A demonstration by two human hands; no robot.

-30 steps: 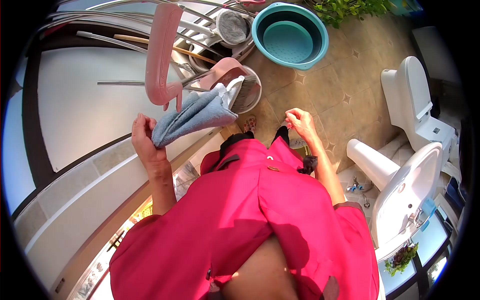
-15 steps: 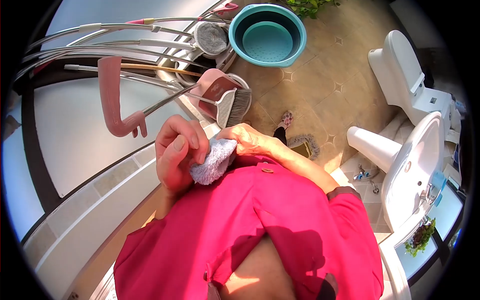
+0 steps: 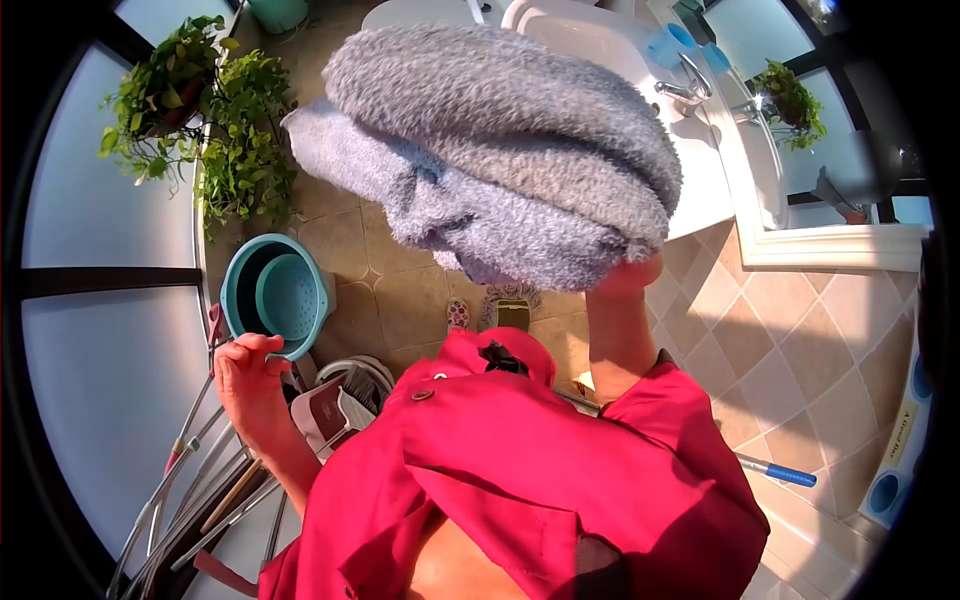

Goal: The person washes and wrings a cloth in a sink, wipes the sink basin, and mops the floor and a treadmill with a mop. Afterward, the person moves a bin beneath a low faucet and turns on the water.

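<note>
A thick, fluffy grey cloth [image 3: 510,120] is raised in front of me, folded over with a paler, lilac-grey layer below. Its right end is held by my right hand [image 3: 630,278], whose fingers are mostly hidden under the cloth. My left hand [image 3: 252,375] is off to the left, beside the lower edge of the teal basin [image 3: 235,285]. Its fingers are loosely bent and somewhat apart, with nothing visible between them.
A white sink [image 3: 700,165] with a tap [image 3: 688,90] stands behind the cloth. Leafy plants [image 3: 245,150] hang at upper left. Poles [image 3: 190,490] and a dustpan [image 3: 322,415] are at lower left. A mop head [image 3: 513,312] lies near my feet; a blue-tipped handle [image 3: 790,474] is at right.
The view has turned toward the sink. My hands, together at a small bunched part of cloth half a second ago, are now apart. The grey cloth is up high in my right hand.
</note>
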